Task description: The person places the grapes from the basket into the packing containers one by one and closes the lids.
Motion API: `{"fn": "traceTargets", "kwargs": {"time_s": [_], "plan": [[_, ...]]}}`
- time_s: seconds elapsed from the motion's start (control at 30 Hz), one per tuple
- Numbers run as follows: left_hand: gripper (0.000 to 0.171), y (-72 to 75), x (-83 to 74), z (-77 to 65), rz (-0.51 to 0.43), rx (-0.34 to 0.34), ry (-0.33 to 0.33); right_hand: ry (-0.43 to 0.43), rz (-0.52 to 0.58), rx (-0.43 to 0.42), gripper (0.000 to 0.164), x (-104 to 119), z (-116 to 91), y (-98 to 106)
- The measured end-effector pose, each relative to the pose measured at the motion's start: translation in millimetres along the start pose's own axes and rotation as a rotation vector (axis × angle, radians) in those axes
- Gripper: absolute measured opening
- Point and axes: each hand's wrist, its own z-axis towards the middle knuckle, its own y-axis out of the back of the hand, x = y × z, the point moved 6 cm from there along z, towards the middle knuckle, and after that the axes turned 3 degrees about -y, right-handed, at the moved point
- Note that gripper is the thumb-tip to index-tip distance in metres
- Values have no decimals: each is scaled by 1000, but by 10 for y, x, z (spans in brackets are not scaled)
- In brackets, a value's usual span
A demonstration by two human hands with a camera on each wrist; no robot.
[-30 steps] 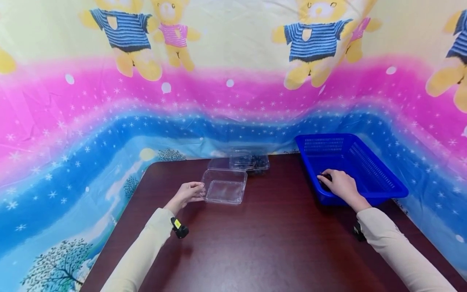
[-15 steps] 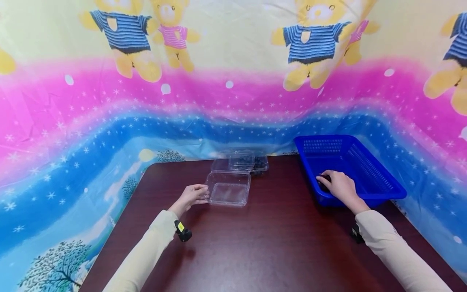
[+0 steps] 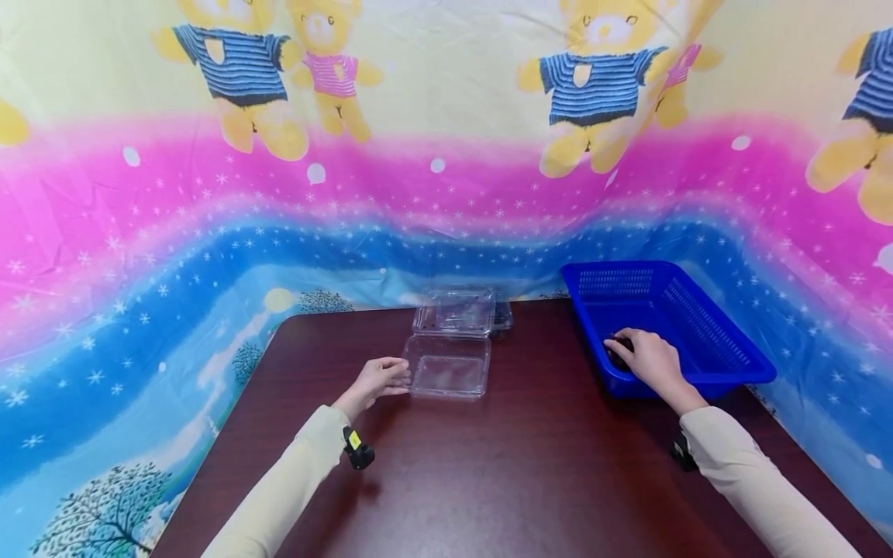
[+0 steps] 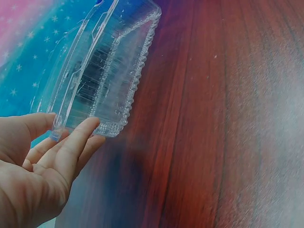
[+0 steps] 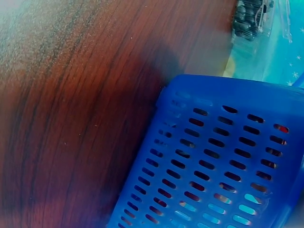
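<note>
Looking forward and down across the counter (image 3: 530,465) from the head, well back. Peering closely from the left wrist at the clear container (image 4: 121,71) towards eleven o'clock; from the right, closely facing the blue basket (image 5: 203,140) at four o'clock. Sharing both with the head view.

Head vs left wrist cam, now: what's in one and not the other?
Head only: the right hand holding a dark item inside the blue basket, plus the bears on the backdrop. A blue patch at the left wrist view's top edge is too cropped to identify.

Left wrist only: the palm side of the left hand.

Both: the left hand gripping the open clear box, the table and snowflake backdrop.
</note>
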Motion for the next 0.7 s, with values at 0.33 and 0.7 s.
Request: {"fn": "traceTargets", "kwargs": {"time_s": [0.33,0.7], "plan": [[39,-146,53,-4,-31,-4,-9,-2,9,-28,35,1,-37,10],[40,-222,48,18,-49,-4,-13,-6,10,-46,36,21,-21,2]]}}
